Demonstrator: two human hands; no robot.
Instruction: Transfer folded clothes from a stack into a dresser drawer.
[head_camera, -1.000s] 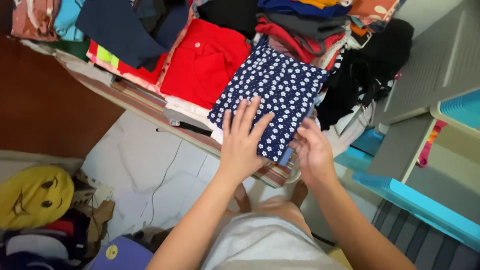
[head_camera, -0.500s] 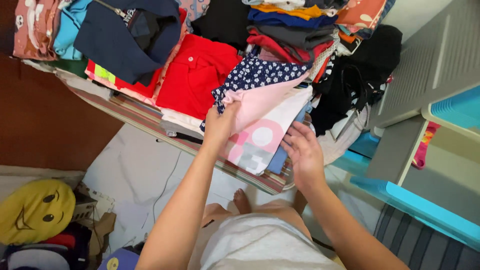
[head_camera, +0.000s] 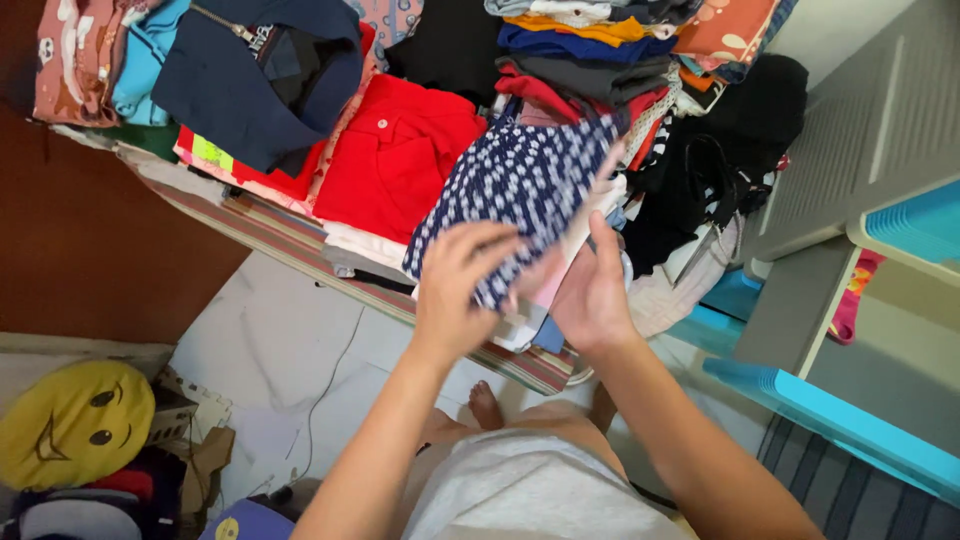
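1. At the near edge of the table, the left hand (head_camera: 455, 290) lies fingers spread over the lower end of a navy cloth with white flowers (head_camera: 520, 185), thumb side closed on its edge; it holds the cloth.
2. The right hand (head_camera: 590, 290) stands just beside it, palm turned inward against the right edge of the same cloth, fingers up along the fold. It touches the cloth; whether it pinches it I cannot tell.
3. The navy cloth is partly raised and blurred, tilted toward the person, over a short stack of folded pale pieces (head_camera: 535, 320) at the table edge.
4. Progress, as a judgement: several folded stacks already stand on the table, including a red shirt (head_camera: 395, 150) to the left and a tall mixed pile (head_camera: 590, 60) behind. The navy cloth is not yet flat or squared. A loose black heap (head_camera: 720, 150) at the right looks unsorted.
5. Edges: the stack under the hands sits at the very lip of the striped table cover (head_camera: 280, 215), with part of it overhanging toward the floor.
6. Open room: the table top is crowded on all sides of the cloth. Free space shows only below, over the pale tiled floor (head_camera: 290, 340). Grey and blue plastic drawers (head_camera: 850, 200) close in on the right.
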